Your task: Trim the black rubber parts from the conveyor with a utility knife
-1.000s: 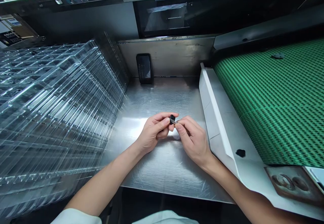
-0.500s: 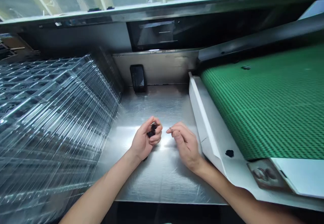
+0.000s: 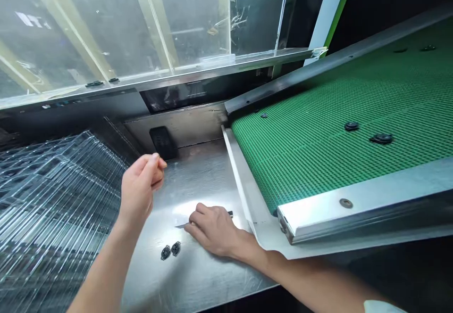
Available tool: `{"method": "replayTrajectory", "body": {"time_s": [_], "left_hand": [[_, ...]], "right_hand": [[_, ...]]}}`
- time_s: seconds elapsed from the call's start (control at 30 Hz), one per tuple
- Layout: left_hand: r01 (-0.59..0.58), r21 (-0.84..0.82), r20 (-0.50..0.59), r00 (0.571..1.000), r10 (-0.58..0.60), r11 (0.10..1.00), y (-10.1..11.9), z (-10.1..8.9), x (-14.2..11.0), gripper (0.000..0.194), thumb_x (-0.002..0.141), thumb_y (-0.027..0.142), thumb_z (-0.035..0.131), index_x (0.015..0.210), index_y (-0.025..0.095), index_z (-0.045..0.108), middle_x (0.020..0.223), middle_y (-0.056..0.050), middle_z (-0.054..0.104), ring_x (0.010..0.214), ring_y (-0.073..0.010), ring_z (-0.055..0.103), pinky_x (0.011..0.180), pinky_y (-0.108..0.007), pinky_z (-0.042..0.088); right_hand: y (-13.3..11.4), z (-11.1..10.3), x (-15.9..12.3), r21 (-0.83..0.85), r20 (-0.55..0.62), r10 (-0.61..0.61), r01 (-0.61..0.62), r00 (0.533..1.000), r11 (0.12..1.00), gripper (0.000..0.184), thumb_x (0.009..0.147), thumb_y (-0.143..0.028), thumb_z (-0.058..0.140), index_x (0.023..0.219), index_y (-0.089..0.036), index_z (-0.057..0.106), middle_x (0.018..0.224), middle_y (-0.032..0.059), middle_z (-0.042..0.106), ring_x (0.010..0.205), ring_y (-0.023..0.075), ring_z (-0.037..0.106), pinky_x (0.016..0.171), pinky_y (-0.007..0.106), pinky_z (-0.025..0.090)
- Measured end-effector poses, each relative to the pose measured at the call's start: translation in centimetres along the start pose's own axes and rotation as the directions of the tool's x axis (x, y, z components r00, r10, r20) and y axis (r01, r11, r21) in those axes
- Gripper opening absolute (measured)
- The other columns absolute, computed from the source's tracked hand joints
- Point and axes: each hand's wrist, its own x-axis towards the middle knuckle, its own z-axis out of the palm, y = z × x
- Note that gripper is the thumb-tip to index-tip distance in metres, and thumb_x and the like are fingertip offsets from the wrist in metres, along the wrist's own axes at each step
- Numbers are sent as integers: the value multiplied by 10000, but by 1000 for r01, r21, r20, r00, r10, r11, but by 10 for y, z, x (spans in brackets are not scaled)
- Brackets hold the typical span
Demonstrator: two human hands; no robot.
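My left hand (image 3: 141, 185) is raised over the left side of the metal table (image 3: 198, 275), its fingers curled and the thumb pressed on the forefinger. What it holds, if anything, is hidden. My right hand (image 3: 214, 228) lies low on the table with its fingers closed over a thin tool with a pointed metal tip (image 3: 181, 226). A dark end of it shows beyond the knuckles; most of it is covered. Two small black round parts with side lugs, a left one (image 3: 165, 252) and a right one (image 3: 176, 248), lie side by side near my right hand.
Stacked clear plastic trays (image 3: 67, 195) stand at left. A dark phone-like slab (image 3: 163, 142) leans on the back wall. On the right, a green conveyor belt (image 3: 304, 148) carries several black parts, one (image 3: 381, 138) near its front rail (image 3: 354, 204). A transparent panel (image 3: 141, 25) spans the back.
The view has turned rightward. The black parts seen in my left hand no longer show there, and two lie on the table. My right hand has lowered onto the pointed tool.
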Motion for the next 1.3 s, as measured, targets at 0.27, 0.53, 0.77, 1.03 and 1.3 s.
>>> {"method": "replayTrajectory", "body": {"time_s": [0.27,0.53,0.77,1.03,1.3], "left_hand": [[-563,641,539,814,216,521,27,181,80,470,1018,546,481,752,173,587,739,-23,614,715,-155,544,666,-276,341],[-675,722,668,737,99,151,-4,285,127,591,1044,602,328,1068,155,715,1049,-152,729,1000,-328,693,849,-403,501],[-571,789,571,818,73,225,-2,276,154,552,1047,589,343,1068,167,698,1098,-125,732,1044,-297,688,855,-353,502],[-573,788,599,798,-66,224,-7,289,171,637,1032,635,399,1188,83,677,1224,-215,685,1163,-313,655,948,-341,487],[-509,767,587,802,-110,390,-3,293,180,398,971,394,607,1142,40,668,1178,-214,689,1097,-270,661,907,-297,474]], "right_hand": [[-12,-26,-4,-61,266,64,-50,962,997,421,1104,-539,375,1033,-212,631,1036,-19,571,705,91,356,664,286,125],[-17,-32,-1,-121,350,137,-100,927,988,439,1098,-575,353,1121,-244,640,1166,-27,615,1009,186,627,784,329,406],[-19,-45,1,-56,432,134,-121,892,991,476,1100,-568,355,1241,-218,645,1247,16,601,1158,257,623,1025,466,508],[-17,-44,2,-30,426,138,-139,894,990,465,1094,-560,388,1201,-209,673,1230,32,622,1168,258,624,1042,471,503],[-16,-37,0,-38,401,119,-113,908,993,410,1093,-524,412,1156,-217,677,1193,25,639,1096,223,631,965,405,488]]}}
